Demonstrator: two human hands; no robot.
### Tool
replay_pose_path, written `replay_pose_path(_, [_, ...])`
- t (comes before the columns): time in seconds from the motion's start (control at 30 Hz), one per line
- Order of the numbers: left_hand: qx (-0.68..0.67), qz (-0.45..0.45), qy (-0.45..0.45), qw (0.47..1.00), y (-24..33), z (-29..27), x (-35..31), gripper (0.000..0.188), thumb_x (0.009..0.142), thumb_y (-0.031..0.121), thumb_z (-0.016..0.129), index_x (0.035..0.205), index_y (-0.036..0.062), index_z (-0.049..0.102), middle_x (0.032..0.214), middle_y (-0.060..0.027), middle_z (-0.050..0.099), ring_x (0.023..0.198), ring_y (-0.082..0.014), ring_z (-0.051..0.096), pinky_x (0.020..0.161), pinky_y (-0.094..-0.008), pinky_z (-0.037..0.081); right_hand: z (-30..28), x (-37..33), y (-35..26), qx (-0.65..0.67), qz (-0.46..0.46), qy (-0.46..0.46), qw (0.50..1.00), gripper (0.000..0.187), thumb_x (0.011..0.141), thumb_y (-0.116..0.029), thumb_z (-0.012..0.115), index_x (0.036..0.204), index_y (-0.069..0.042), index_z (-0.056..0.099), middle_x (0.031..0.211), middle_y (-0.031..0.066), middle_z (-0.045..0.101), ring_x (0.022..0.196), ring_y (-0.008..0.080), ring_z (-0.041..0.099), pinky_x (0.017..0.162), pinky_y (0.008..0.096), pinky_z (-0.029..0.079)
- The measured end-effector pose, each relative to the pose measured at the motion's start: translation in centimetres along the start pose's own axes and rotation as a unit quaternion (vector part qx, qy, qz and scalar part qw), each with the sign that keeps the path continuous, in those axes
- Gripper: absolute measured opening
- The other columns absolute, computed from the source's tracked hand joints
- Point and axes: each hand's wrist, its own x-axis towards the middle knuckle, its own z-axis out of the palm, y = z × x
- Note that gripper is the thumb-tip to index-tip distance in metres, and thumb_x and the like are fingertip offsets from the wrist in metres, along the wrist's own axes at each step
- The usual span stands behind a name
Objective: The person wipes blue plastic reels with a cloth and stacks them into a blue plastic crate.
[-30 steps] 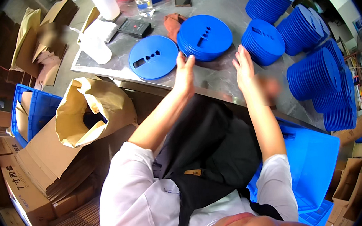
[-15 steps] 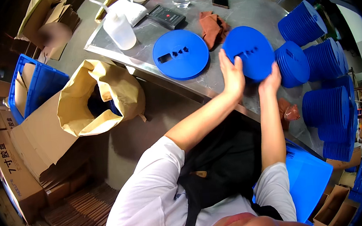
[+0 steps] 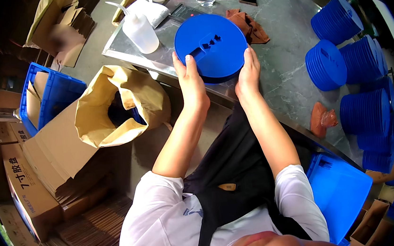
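White short-sleeved shirt, small dark chest mark; black apron with strap; forearms bare.

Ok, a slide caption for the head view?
Both hands, left and right, grip a blue disc over the table.

I hold a round blue plastic disc [image 3: 211, 45] flat between my left hand [image 3: 192, 83] and right hand [image 3: 248, 73], palms pressed to its near rim on either side. It has a slot and small notched cut-outs near its centre. It sits over the near edge of the grey metal table [image 3: 286, 67], with a second blue disc showing just beneath it.
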Motion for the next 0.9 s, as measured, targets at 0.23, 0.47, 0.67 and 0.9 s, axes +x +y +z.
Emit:
replay_pose_path(0.23, [0.096, -0.056, -0.001, 0.994, 0.4, -4.6, 4.0, 0.081, 0.092, 0.061, 0.030, 0.147, 0.0026, 0.014, 0.152, -0.0165, 0.018, 0.142, -0.0247, 0.014, 0.113, -0.0360, 0.006, -4.1, 1.2, 0.8, -0.051, 0.094, 0.024, 0.994, 0.078, 0.094, -0.060, 0.030, 0.142, 0.001, 0.024, 0.146, 0.0195, 0.031, 0.136, 0.0257, 0.027, 0.112, 0.0356, 0.018])
replay_pose_path(0.47, [0.017, -0.136, -0.009, 0.991, -0.3, -4.0, 5.8, 0.058, 0.092, 0.049, 0.045, 0.135, 0.0091, 0.045, 0.140, -0.0097, 0.043, 0.128, -0.0233, 0.039, 0.106, -0.0345, 0.028, -0.8, -0.5, 1.5, -0.026, 0.003, -0.087, 0.996, 0.065, 0.096, -0.054, 0.034, 0.137, -0.003, 0.036, 0.139, 0.0137, 0.038, 0.130, 0.0230, 0.033, 0.109, 0.0352, 0.023])
replay_pose_path(0.67, [-0.123, -0.050, -0.064, 0.989, 0.1, -1.8, 0.8, 0.050, 0.096, 0.040, 0.037, 0.132, 0.0070, 0.045, 0.132, -0.0087, 0.049, 0.121, -0.0225, 0.047, 0.104, -0.0367, 0.035, -2.0, -4.0, -1.8, 0.087, -0.087, -0.055, 0.991, 0.061, 0.097, -0.051, 0.034, 0.138, -0.006, 0.033, 0.139, 0.0096, 0.039, 0.129, 0.0213, 0.036, 0.108, 0.0368, 0.027])
replay_pose_path(0.9, [-0.163, -0.063, -0.171, 0.970, -0.6, 7.5, -9.1, 0.055, 0.094, 0.048, 0.039, 0.125, 0.0036, 0.049, 0.122, -0.0110, 0.054, 0.111, -0.0251, 0.052, 0.096, -0.0399, 0.040, -13.5, -7.5, -12.5, -0.035, -0.366, 0.005, 0.930, 0.074, 0.094, -0.059, 0.026, 0.139, -0.001, 0.027, 0.144, 0.0130, 0.029, 0.136, 0.0254, 0.024, 0.112, 0.0386, 0.015])
